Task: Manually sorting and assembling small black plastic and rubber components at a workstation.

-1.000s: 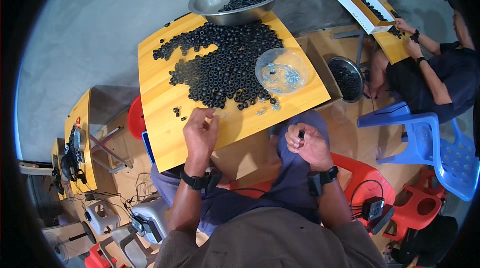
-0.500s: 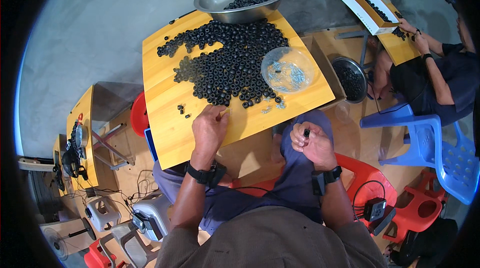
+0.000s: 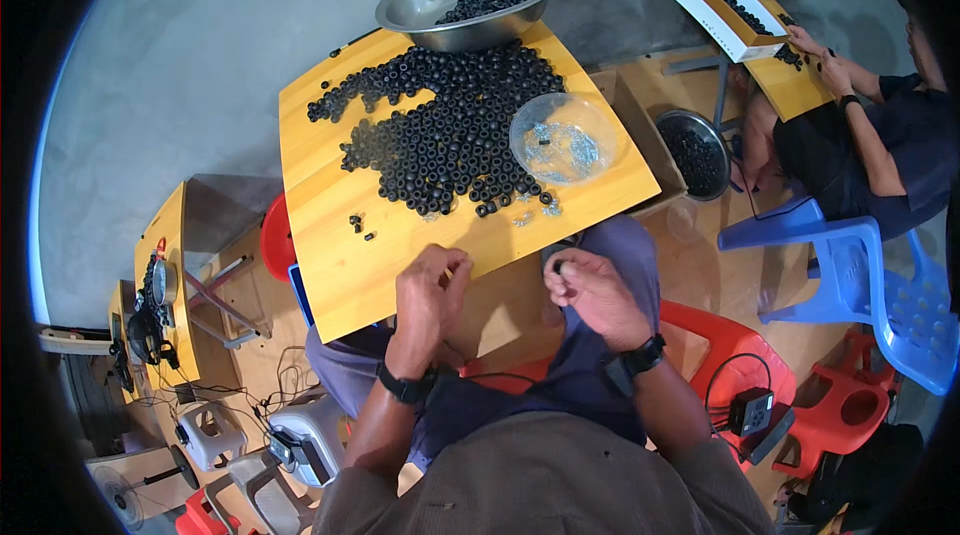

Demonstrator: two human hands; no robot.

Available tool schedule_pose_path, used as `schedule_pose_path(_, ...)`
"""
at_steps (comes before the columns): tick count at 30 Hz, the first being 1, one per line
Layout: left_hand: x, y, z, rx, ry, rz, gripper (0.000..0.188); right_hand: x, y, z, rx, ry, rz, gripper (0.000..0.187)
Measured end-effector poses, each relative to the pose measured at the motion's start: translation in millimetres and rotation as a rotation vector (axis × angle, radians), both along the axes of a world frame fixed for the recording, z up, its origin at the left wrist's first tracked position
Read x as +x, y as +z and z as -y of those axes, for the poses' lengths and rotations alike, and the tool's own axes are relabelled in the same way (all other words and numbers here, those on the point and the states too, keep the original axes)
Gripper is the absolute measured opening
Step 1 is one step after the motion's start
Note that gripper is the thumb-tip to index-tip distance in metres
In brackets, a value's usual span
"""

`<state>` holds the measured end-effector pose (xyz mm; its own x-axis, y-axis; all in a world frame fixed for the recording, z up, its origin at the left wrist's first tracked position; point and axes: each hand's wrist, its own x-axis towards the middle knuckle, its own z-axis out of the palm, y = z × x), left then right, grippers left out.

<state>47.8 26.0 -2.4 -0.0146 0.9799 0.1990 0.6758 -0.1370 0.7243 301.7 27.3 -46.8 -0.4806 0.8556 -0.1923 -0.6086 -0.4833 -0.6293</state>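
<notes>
- Head view: the right hand (image 3: 605, 305) is just off the near edge of the yellow wooden counter (image 3: 330, 280), its grip nearly closed, with thumb and forefinger pinching a small round black piece (image 3: 559, 267).
- That piece looks like moulded plastic or hard rubber, so probably light, stiff and hard to break; its curved side may roll or slip, and a fingertip pinch across its outer wall should suit it.
- The left hand (image 3: 428, 290) is at the counter's near edge, thumb and forefinger close together; I cannot tell whether its grip has hold of anything.
- Past it lie a few loose black pieces (image 3: 356, 224), apart from the rest, and small silvery bits (image 3: 522, 220), likely easy to scatter and best taken by fingertips.
- Farther out spreads a broad pile of black ring-shaped pieces (image 3: 460, 150); they may roll when nudged, so pinch one from the pile's edge.
- Beside the pile, a clear round plastic tub (image 3: 565, 97) holds silvery bits; probably light, steadied by its rim.
- At the far edge, a wide shiny metal basin (image 3: 430, 32) holds black pieces; likely heavier, best lifted two-handed.
</notes>
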Motion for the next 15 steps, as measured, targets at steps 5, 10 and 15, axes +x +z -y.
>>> schedule_pose_path(5, 10.8, 31.1, 23.6, 0.072, -0.185, -0.013, 0.007, -35.5, 0.4, 13.8, -0.044, 0.041, -0.027, 0.023)
schedule_pose_path(10, 9.7, 42.1, 31.8, 0.144, -0.275, -0.243, 0.013, -53.7, 12.3, 24.3, -0.018, 0.063, -0.021, 0.028)
schedule_pose_path(15, 10.2, 37.2, 38.2, 0.204, -0.281, -0.337, 0.017, -58.1, 6.2, 33.0, 0.004, 0.067, 0.046, 0.029)
